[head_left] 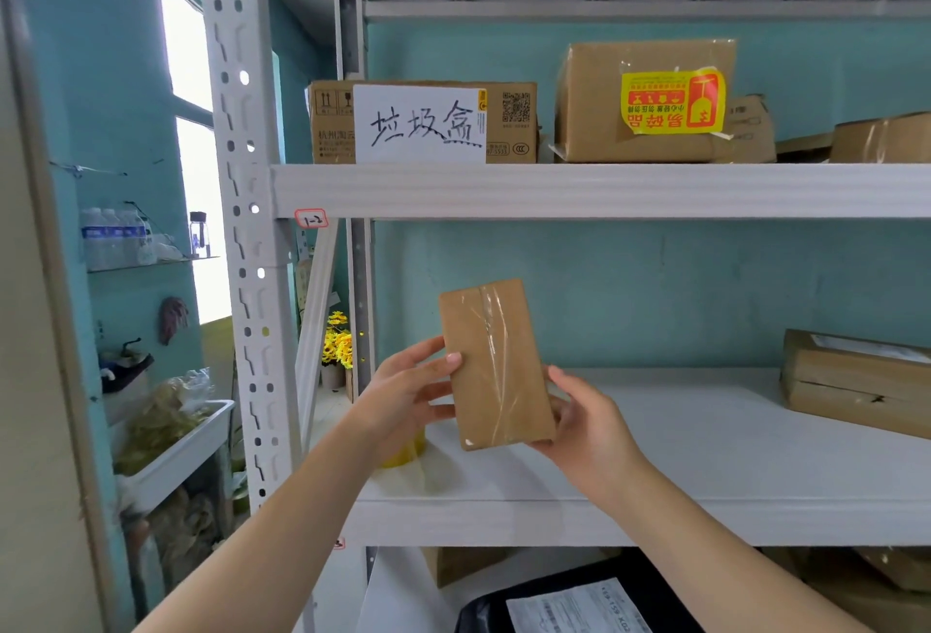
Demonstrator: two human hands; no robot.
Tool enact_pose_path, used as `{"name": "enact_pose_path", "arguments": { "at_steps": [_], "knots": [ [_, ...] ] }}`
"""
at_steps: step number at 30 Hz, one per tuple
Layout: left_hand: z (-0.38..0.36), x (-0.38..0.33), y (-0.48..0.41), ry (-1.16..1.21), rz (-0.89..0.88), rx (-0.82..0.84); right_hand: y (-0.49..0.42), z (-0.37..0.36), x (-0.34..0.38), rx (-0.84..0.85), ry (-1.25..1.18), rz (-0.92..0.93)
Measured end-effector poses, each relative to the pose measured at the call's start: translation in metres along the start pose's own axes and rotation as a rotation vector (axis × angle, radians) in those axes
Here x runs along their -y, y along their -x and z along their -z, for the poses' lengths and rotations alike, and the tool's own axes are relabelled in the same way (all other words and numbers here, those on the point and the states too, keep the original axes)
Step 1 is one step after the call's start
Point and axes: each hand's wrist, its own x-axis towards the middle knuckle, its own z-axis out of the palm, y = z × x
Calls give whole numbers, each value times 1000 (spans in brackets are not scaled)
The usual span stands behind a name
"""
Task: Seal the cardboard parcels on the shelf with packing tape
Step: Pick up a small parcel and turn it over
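Left hand (408,380) gripped small cardboard parcel (496,365) at its 9 o'clock edge, thumb on front; right hand (587,423) clasped 4 o'clock corner. Parcel held between hands above middle shelf (705,456), long axis near upright, top toward 11 o'clock. Clear tape strip (496,350) ran lengthwise. Yellow tape roll (405,451) under left wrist, at 7 o'clock; left hand nearer.

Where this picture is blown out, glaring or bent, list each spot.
Head view: the window is blown out to plain white; the clear tape on the small parcel glints; the shelf upright leans off vertical, likely wide-angle distortion; the water bottles look soft.
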Motion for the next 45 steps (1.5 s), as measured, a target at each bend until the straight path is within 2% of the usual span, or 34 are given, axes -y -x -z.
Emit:
{"name": "enact_pose_path", "arguments": {
  "at_steps": [5,9,14,21,28,32,35,39,45],
  "knots": [
    [-6,-3,0,75,-21,96,6,8,-6,147,-80,-215],
    [-6,-1,-3,108,-33,183,10,-5,-14,269,-173,-204],
    [-4,-3,-6,79,-46,107,8,-8,-15,197,-157,-137],
    [-2,-21,-2,111,-11,-186,4,2,-1,53,189,-46],
    [-8,-29,-1,-111,28,-167,1,5,4,7,283,-29],
    [-11,-31,-1,-51,15,-193,1,5,2,-11,222,5],
    [-11,-29,1,86,17,-220,-1,10,6,-19,116,43],
    [-9,-17,5,208,31,-253,-8,13,15,-95,127,87],
    [6,-1,10,-102,118,-233,-16,18,30,-154,283,78]
  ]
}}
